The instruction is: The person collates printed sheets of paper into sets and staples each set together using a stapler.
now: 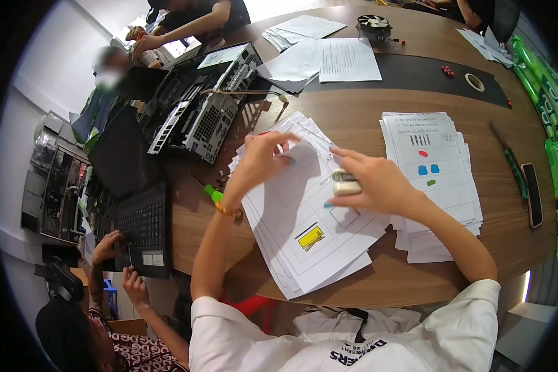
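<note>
A stack of printed worksheets (279,248) lies at a slant in front of me, its top sheet showing a yellow picture. My left hand (263,158) is at the far left corner of the stack, fingers and thumb curled around a raised paper edge. In my right hand (378,186), above the right side of the stack, is a small off-white stapler (347,188), partly hidden by the fingers. A second stack of worksheets (437,204) with small coloured pictures lies to the right of that hand.
An opened computer case (214,111) and a laptop (139,214) stand at left. A green-handled screwdriver (213,193) lies near my left wrist. Phone (531,195), pliers (513,164), tape roll (474,82) and fan (374,26) lie farther off. Other people work at left and across the table.
</note>
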Tool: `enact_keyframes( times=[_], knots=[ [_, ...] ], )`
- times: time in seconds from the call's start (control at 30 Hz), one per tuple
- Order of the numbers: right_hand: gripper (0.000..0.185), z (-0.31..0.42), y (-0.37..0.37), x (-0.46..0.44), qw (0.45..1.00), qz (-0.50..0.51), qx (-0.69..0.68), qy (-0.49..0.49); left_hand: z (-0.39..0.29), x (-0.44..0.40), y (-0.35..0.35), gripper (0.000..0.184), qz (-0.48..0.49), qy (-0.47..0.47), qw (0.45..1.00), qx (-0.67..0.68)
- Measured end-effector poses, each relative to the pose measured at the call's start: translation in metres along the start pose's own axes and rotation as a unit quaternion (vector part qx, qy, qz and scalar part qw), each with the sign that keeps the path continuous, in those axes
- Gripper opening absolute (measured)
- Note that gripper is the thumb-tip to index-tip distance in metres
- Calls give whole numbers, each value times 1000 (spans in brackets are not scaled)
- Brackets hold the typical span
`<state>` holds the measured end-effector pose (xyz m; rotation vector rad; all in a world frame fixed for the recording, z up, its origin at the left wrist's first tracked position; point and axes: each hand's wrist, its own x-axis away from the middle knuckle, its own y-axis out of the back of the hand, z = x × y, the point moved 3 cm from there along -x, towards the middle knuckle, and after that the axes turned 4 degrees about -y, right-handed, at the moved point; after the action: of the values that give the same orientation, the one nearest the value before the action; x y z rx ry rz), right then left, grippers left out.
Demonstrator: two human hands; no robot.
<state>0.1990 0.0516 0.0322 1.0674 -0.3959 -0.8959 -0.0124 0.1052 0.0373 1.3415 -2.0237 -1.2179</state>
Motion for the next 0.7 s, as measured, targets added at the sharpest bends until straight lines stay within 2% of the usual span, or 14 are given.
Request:
enact_keyframes(
  times=[0.03, 0.07, 0.1, 0.13, 0.2, 0.23, 0.4, 0.47, 0.57, 0.7],
  knots=[
    [51, -10, -3, -6, 989, -33, -143, -24, -5, 6, -5, 30, -24, -29, 999, -18],
    [53, -20, -3, -12, 956, -63, -282, -48, -5, 14, -12, 30, -24, -28, 999, -18],
    [54, -21, 5, -20, 933, 18, -341, -113, -8, 24, -16, 32, -114, -97, 985, -84],
    [54, -23, 8, -29, 933, 21, -341, -113, -12, 34, -20, 34, -201, -163, 954, -150],
    [59, -29, 7, -43, 871, 102, -440, -193, -13, 42, -25, 35, -232, -173, 949, -129],
    [70, -32, 0, -55, 879, 104, -424, -193, -13, 42, -25, 31, -241, -181, 944, -134],
    [65, -25, -1, -73, 863, 95, -441, -227, -12, 46, -25, 27, -253, -187, 939, -140],
    [59, -20, 1, -72, 878, 89, -442, -161, -12, 46, -25, 26, -253, -187, 940, -135],
    [57, -12, 3, -63, 903, 99, -392, -148, -12, 46, -25, 25, -254, -186, 940, -131],
    [63, -14, -2, -58, 889, 88, -426, -143, -10, 47, -26, 23, -260, -188, 937, -137]
  ],
)
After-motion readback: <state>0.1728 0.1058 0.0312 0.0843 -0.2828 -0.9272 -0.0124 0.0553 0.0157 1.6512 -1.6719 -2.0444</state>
